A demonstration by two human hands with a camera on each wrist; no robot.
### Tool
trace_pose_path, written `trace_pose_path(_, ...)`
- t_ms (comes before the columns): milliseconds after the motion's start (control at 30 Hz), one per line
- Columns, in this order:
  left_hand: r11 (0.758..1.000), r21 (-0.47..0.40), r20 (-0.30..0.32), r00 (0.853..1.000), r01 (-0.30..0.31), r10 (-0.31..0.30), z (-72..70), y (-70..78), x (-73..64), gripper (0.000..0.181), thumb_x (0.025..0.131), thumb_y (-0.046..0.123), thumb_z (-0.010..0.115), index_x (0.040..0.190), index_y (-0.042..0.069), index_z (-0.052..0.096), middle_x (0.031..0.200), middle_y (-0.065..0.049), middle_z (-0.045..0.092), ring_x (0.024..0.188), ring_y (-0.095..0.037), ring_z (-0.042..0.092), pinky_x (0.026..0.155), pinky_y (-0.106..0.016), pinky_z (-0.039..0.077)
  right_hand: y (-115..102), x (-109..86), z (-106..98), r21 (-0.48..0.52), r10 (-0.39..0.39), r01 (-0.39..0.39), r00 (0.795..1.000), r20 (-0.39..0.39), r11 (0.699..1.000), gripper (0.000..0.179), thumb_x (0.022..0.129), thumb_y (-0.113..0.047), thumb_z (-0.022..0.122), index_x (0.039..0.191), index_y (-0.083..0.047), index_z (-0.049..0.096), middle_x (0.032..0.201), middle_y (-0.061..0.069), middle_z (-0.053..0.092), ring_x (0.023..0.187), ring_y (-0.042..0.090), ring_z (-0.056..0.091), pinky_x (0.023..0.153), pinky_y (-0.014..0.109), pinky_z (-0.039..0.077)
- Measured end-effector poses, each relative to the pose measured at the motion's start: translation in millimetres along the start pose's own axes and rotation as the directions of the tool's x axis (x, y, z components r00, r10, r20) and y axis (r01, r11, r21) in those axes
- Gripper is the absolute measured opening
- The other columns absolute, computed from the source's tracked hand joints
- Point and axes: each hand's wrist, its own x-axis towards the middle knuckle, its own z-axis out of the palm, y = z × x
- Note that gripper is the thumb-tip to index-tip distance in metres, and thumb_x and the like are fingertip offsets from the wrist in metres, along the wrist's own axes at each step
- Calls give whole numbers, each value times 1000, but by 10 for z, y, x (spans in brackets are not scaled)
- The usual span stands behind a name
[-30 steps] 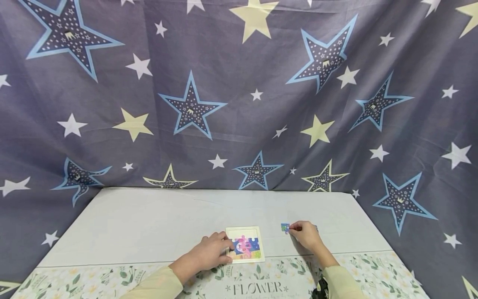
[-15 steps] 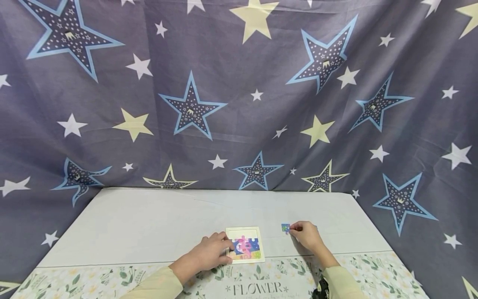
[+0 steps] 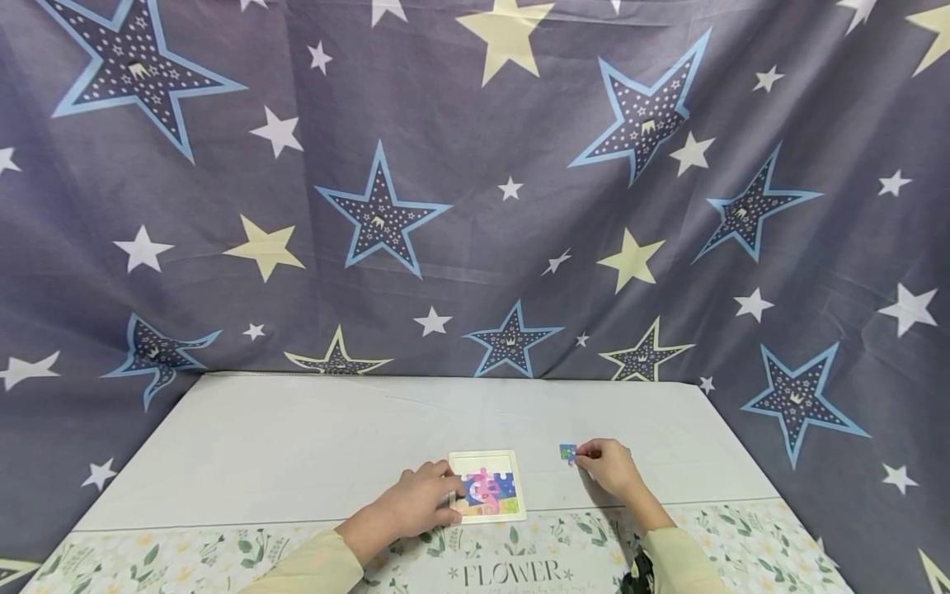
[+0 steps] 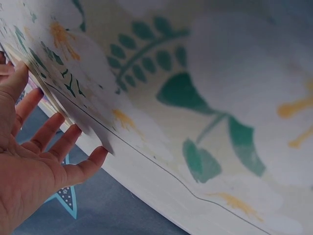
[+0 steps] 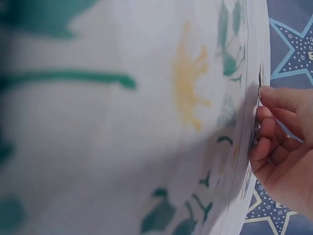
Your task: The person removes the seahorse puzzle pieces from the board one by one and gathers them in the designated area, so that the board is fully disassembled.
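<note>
A person's left hand (image 3: 418,499) rests, fingers relaxed, on the puzzle frame (image 3: 521,487) beside it | joined pieces (image 3: 490,493) fill its lower part, upper strip bare, apparently past halfway | right hand (image 3: 610,469) pinches a loose piece (image 3: 567,453) at its fingertips

The cream puzzle tray (image 3: 482,461) lies flat, partly filled (pink figure on blue). The right hand (image 3: 609,466) pinches a blue-green piece (image 3: 566,452).
</note>
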Motion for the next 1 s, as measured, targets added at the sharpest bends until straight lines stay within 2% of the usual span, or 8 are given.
trace_pose_path(567, 1000, 5, -7, 1000, -1, 1, 10, -13, -5, 36, 82, 44, 64, 112, 23, 63, 106, 4, 53, 94, -12, 50, 76, -40, 45, 23, 23, 14, 5, 10, -9, 1000, -13, 1000, 8, 83, -12, 67, 87, -5, 69, 79, 4, 66, 68, 12, 55, 57, 25, 44)
trace_pose_path(1000, 1000, -30, -2, 1000, 8, -8, 8, -30, 7, 37, 81, 46, 64, 111, 24, 64, 106, 6, 53, 96, -11, 50, 83, -46, 46, 0, -32, -25, 25, 14, -14, 1000, 12, 1000, 11, 84, -11, 66, 91, -3, 68, 80, 4, 65, 69, 14, 55, 56, 26, 45)
